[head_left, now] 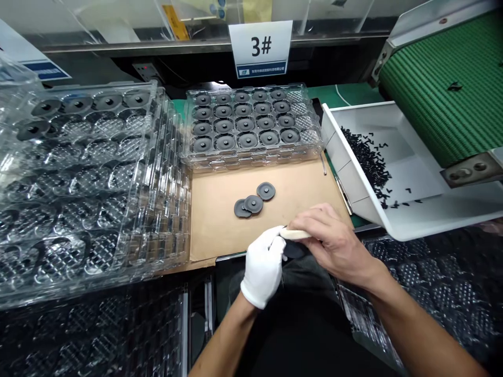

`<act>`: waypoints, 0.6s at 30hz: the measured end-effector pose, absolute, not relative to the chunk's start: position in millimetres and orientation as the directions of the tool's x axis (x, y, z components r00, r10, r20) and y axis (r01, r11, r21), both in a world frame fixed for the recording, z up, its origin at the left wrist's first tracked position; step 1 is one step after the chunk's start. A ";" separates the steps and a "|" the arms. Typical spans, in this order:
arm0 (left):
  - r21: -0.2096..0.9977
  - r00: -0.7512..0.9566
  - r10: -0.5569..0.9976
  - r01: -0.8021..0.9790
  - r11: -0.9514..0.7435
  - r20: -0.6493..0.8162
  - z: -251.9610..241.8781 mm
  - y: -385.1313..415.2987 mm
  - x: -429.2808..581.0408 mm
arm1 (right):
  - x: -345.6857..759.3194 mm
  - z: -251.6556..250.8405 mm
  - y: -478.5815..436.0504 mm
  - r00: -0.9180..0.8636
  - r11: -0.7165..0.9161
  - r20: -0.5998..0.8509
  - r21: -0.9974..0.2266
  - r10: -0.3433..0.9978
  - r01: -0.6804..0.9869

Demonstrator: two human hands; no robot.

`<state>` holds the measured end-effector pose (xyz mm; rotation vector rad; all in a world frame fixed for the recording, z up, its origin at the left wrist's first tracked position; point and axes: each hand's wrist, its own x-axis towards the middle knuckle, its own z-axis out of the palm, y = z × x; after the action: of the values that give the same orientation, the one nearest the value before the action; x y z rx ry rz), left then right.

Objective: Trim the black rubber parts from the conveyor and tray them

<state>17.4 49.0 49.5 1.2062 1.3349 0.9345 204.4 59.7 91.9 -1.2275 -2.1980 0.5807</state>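
Note:
My left hand (264,264), in a white glove, is closed with its fingertips on a dark disc (294,250), which is partly hidden under both hands. My bare right hand (329,238) grips a cream-coloured, flat-sided tool (295,234); its tip meets the gloved fingers, and what it touches there is too small to make out. Ahead of my hands, on a brown cardboard sheet (216,230), lie three dark grey round discs with raised centres. Two overlap, with the front disc (253,204) on top, and another disc (266,191) sits beside them.
A clear tray (251,152) behind the cardboard holds rows of discs. Stacked clear trays (165,173) rise on the left. At right, a white bin (356,193) with small black pieces stands below a green conveyor belt (451,89). A thin metal rod (323,164) lies near the bin.

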 end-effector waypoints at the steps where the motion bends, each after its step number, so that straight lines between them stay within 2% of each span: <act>1: 0.972 0.094 0.978 0.159 0.171 -0.187 48.8 49.1 16.2 | 203.3 92.9 60.9 -0.463 0.511 0.248 -0.594 0.851 0.621; 6: 0.962 0.073 0.977 0.203 0.181 -0.199 51.6 47.8 16.4 | 205.1 96.5 62.4 -0.464 0.533 0.278 -0.576 0.841 0.620; 14: 0.977 -0.181 0.962 0.019 0.212 -0.205 53.3 46.6 27.0 | 197.7 80.3 45.2 -0.170 0.390 0.396 -0.584 0.902 0.712; 18: 0.979 -0.264 0.943 -0.058 0.193 -0.202 43.2 47.6 26.8 | 181.8 69.3 33.6 -0.094 0.368 0.440 -0.594 0.893 0.715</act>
<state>26.8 47.6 43.2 0.8939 1.4688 1.2629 181.8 33.6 69.3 -1.4004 -1.8597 0.2920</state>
